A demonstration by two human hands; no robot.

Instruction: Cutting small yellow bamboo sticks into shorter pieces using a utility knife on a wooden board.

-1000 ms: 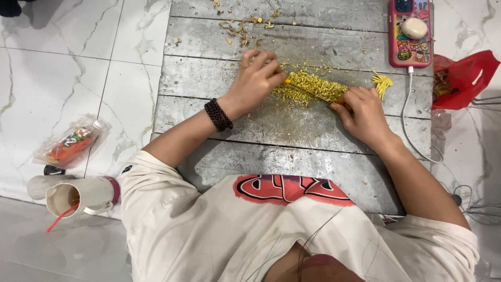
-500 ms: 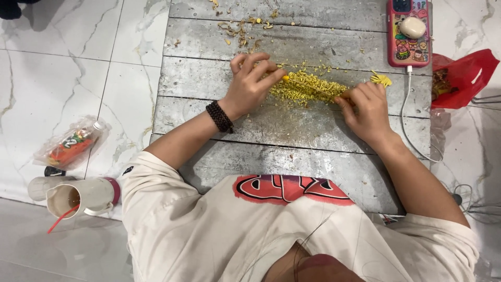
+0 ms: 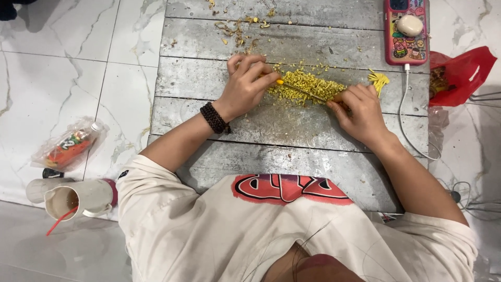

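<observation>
A heap of finely chopped yellow bits (image 3: 309,79) lies on a grey plank board (image 3: 271,146). Across it rests a thin knife blade (image 3: 305,92) with a yellow handle end. My left hand (image 3: 244,87), with a dark bead bracelet at the wrist, is closed around the handle at the heap's left edge. My right hand (image 3: 361,110) presses down on the blade's far end, right of the heap. A small bunch of yellow strips (image 3: 378,79) lies just beyond my right fingers.
A phone in a pink case (image 3: 406,28) lies at the board's far right, its white cable (image 3: 404,117) trailing down. A red plastic bag (image 3: 462,73) sits on the right. On the tiled floor at left lie a bagged bottle (image 3: 68,146) and a cup with a red straw (image 3: 78,198).
My left hand has drawn slightly left and down, so the knife blade now shows across the heap. The yellow bits are spread flatter. My right hand has barely moved.
</observation>
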